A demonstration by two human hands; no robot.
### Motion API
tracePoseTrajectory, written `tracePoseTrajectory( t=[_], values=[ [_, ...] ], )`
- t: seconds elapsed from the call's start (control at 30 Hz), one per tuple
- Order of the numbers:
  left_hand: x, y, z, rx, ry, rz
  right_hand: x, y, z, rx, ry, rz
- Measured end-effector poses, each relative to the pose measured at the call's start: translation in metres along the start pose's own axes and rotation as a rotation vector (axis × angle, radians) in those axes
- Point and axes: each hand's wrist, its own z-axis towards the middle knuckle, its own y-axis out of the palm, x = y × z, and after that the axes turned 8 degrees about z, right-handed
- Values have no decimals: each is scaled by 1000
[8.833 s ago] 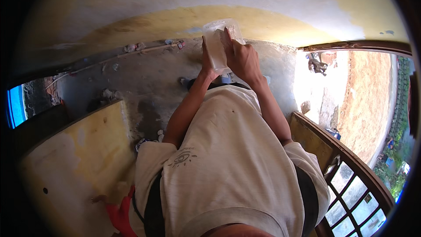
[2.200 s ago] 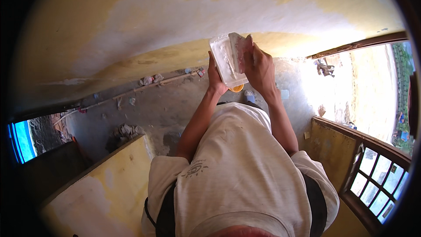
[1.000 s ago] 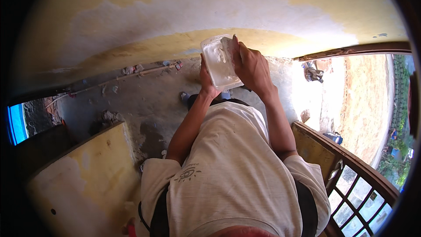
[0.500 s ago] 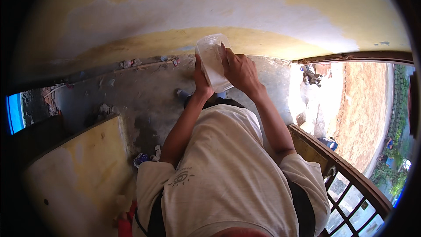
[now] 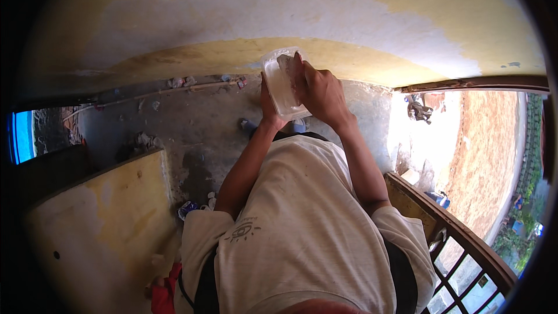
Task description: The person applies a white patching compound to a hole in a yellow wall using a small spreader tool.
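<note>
Container (image 5: 282, 84) held up in front of the chest, between both hands | left hand (image 5: 268, 107) under and behind it, right hand (image 5: 318, 94) on its right side | wall (image 5: 290, 17) beyond | floor (image 5: 174, 122) below | board (image 5: 104, 221) at left | railing (image 5: 459, 244) at right

Littered concrete floor (image 5: 192, 134), yellow wall (image 5: 349, 0), railing (image 5: 465, 244).

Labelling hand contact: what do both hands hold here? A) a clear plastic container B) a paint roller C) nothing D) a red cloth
A: the left hand and right hand both close on the clear plastic container, held up in front of the yellow wall.
</note>
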Motion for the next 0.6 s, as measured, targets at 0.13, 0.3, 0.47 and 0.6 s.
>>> tracePoseTrajectory(
  t=[0.13,0.3,0.47,0.6],
  values=[
    [7,17,-2,-24,25,70,11,4,5,34,15,-71],
    [6,15,-5,26,55,87,-5,-5,-5,10,100,-57],
    [3,8,-5,23,1,50,-2,7,-5,13,29,-122],
    [6,5,-5,-64,11,-12,-17,-7,-4,29,52,-68]
  ],
)
